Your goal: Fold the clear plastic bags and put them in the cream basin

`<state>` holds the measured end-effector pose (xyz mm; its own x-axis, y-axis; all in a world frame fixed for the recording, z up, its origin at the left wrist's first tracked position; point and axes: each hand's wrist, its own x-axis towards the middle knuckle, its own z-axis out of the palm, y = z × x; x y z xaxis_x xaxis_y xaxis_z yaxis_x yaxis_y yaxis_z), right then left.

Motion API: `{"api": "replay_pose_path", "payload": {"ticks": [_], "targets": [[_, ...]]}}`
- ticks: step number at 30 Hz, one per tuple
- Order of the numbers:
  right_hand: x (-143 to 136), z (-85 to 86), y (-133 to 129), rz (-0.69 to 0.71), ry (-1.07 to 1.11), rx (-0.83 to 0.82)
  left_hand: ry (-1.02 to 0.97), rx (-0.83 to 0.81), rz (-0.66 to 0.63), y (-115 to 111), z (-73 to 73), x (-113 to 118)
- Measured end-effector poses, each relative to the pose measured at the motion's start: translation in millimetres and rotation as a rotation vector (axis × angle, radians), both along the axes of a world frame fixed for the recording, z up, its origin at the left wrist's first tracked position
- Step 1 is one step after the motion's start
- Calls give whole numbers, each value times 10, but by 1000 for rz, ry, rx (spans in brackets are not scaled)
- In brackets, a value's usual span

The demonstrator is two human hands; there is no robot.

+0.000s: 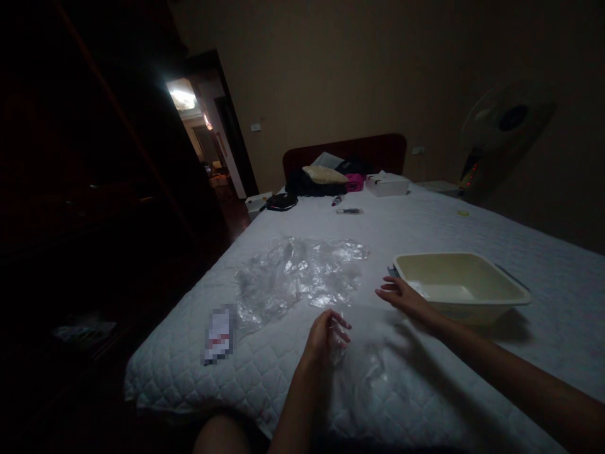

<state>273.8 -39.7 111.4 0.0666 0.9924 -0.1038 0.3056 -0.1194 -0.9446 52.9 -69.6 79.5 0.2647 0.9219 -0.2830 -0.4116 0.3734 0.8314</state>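
Note:
My left hand [326,331] is low over the near part of the bed, with its fingers curled round the top of a clear plastic bag [371,369]. The bag hangs down to the right of that hand, blurred and hard to outline. Holding nothing, my right hand [401,297] reaches in from the right with its fingers apart, in front of the left end of a cream plastic basin [486,312]. Beyond my left hand, a crumpled spread of clear plastic [302,274] lies flat on the white quilted bed [170,372].
A small pixelated packet or card [220,334] lies left of the plastic. Toward the headboard [397,148] are a white box [387,185], a pink roll [354,182], dark fabric and a black bag [282,202]. A fan [513,116] stands at the right.

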Motion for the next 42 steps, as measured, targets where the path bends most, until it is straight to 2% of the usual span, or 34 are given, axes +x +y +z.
{"api": "replay_pose_path", "payload": {"ticks": [2,7,10,14,18,21,25,29,31,35,42], "targets": [[-13,32,-1,68,-33,82,49,32,-56,-13,3,-1],[-147,141,-194,461,-102,130,94,109,-178,-43,-6,26],[-241,179,-289,547,-169,195,82,138,-215,-46,-14,44],[-283,190,-275,505,-167,234,103,114,-194,-41,0,33],[-268,185,-234,462,-23,145,54,61,-196,-66,61,-19],[-254,210,-236,352,92,50,-42,77,-173,-118,75,-63],[-210,256,-224,172,287,-4,-161,140,-156,-197,-4,-114],[-141,221,-185,92,360,48,-250,177,-146,-201,-103,-115],[-118,180,-177,91,351,51,-225,174,-114,-169,-131,-87],[-85,109,-175,107,303,33,-52,157,-10,-93,-144,-15],[8,20,-142,98,133,5,91,142,97,-83,-60,-7]]}}
